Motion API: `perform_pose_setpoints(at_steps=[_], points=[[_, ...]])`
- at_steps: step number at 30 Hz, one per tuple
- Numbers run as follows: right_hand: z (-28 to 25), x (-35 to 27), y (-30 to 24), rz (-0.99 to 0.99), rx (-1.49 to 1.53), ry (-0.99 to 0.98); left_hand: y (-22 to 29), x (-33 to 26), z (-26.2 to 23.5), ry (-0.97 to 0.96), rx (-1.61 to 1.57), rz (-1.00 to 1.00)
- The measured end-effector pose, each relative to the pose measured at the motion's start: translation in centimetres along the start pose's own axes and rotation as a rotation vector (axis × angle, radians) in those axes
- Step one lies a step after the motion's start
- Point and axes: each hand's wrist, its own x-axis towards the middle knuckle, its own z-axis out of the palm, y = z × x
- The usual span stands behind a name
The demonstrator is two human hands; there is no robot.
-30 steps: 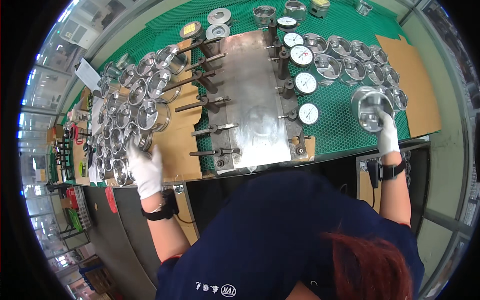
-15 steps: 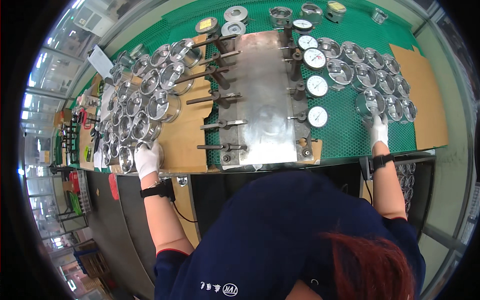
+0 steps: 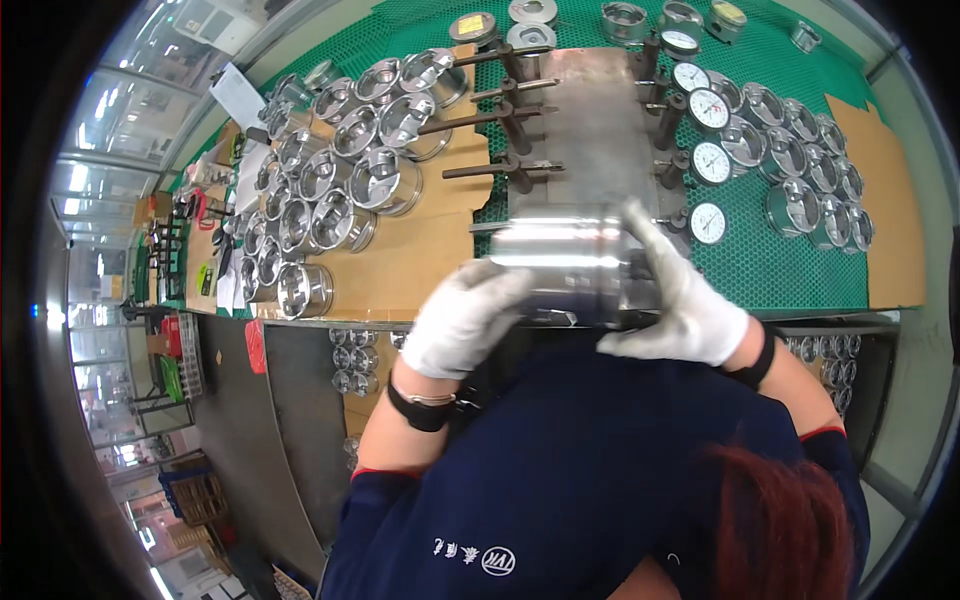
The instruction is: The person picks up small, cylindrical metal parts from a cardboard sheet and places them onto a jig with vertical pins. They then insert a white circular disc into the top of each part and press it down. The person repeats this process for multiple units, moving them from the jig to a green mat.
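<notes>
Piston (image 3: 570, 260): showed on its side between two hands, over the near end of a long metal plate (image 3: 595, 130), close to the front edge of the green-matted surface (image 3: 835, 275). Was grasped at the left end by the white-gloved left hand (image 3: 465, 320), with fingers bent over the rim. Was flanked at the right end by the right hand (image 3: 685, 310), with thumb and fingers spread wide apart; could not tell through the blur whether pressing or merely surrounding.

Called, by judgement, for even support at both ends, with a firm hold on the side wall, since likely to slip as smooth metal against cloth. Wanted slow, level handling, well clear of the clamp posts (image 3: 512, 130) to the left and the dial gauges (image 3: 708, 223) to the right (probably easy to knock out of line).

Gleamed as bare metal along the rounded wall, with narrow bands toward the right (perhaps grooves, too smeared to be sure) and a darker part at that end. Looked flat and dull grey on the plate, dark and rod-like at the posts, white-faced and round at the gauges. Could see more hollow, shiny pistons (image 3: 385, 180) to the left on smooth brown cardboard (image 3: 430, 260), and another close-set group (image 3: 793, 205) to the right on honeycomb-patterned green.
</notes>
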Motion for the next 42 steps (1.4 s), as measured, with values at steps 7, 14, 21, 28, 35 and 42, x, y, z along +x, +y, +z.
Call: perform_pose_setpoints(at_steps=[7,14,21,28,35,42], points=[[-0.1,1.1,1.6,0.008,-0.447,0.100,-3.6,3.8,2.4,-0.064,0.607,0.127],[0.4,1.8,2.1,-0.143,-0.434,0.199,-3.5,7.4,5.7,-0.005,0.911,0.525],[0.2,-2.7,3.9,0.837,0.528,0.008,-4.8,9.5,5.7,0.057,0.857,0.640],[1.0,-2.9,6.0,0.720,0.430,0.054,-4.8,10.7,5.5,0.052,0.736,0.665],[1.3,-3.3,6.7,0.689,0.411,0.065,-5.2,10.9,5.2,0.053,0.741,0.693],[1.3,-3.0,6.2,0.708,0.435,0.065,-5.6,11.1,5.3,0.062,0.755,0.719]])
